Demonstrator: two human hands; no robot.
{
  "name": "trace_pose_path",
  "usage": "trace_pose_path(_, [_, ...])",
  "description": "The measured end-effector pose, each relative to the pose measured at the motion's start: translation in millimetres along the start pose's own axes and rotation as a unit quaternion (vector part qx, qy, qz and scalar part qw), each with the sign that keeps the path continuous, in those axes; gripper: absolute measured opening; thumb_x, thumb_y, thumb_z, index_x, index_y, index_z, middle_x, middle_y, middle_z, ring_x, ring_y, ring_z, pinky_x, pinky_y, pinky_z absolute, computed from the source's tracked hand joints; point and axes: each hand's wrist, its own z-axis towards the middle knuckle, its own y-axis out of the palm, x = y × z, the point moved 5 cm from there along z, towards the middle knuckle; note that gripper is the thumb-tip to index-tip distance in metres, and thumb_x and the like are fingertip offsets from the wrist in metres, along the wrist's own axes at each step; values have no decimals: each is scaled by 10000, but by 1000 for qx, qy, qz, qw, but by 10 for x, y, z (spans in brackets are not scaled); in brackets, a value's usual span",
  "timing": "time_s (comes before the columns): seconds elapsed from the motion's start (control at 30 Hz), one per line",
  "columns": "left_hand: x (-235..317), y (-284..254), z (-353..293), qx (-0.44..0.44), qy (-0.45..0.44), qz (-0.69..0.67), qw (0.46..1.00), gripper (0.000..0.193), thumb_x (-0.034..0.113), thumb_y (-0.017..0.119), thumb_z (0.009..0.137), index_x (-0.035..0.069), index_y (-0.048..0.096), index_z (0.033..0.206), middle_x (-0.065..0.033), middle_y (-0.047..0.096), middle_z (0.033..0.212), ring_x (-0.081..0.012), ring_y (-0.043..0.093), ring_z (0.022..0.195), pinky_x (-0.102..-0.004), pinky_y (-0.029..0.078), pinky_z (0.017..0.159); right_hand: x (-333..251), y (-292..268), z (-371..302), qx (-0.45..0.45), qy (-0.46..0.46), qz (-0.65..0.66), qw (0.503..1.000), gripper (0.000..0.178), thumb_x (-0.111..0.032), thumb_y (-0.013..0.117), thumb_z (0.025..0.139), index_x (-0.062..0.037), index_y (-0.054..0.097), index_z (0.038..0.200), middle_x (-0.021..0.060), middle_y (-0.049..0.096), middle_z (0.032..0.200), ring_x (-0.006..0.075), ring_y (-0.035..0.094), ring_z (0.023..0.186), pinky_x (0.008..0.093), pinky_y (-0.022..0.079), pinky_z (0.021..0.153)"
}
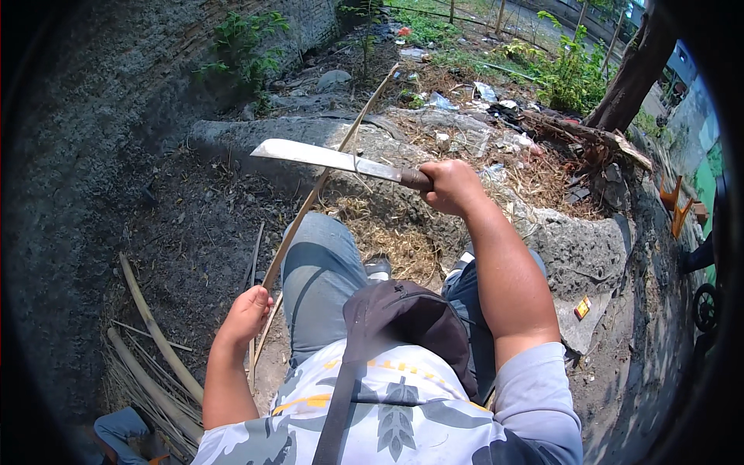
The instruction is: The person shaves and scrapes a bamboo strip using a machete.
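Note:
My right hand (451,187) is closed round the dark handle of a machete (329,157), held out in front of me with its broad pale blade pointing left. The blade lies across a long, thin wooden strip (304,208), which slants from lower left up to the far middle. My left hand (249,311) grips the lower part of that strip beside my left knee. Where blade and strip cross, I cannot tell how deeply the edge bites, if at all. A dark bag (415,325) hangs over my lap on a strap.
Pale curved stalks (159,333) and a heap of thin strips lie at lower left. A rough wall (93,155) rises at left. Ahead are a concrete slab (232,139), litter and dry straw. A tree trunk (639,70) and an orange chair (677,205) stand at right.

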Motion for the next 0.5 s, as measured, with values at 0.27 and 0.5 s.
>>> trace_pose_path(0.27, [-158,-223,-29,7,37,70,997,526,598,502,1015,92,563,888,61,474,695,-47,414,595,-232,332,517,-153,-34,0,68,-150,-41,986,128,-207,718,723,-131,625,768,76,689,751,323,689,771,438,530,818])
trace_pose_path(0.5, [-91,-343,-232,-9,33,104,994,517,581,488,1029,107,555,835,63,488,710,-62,419,626,-242,366,564,375,-281,19,121,36,-70,990,135,-176,665,737,-129,678,863,128,720,838,359,690,839,458,524,839])
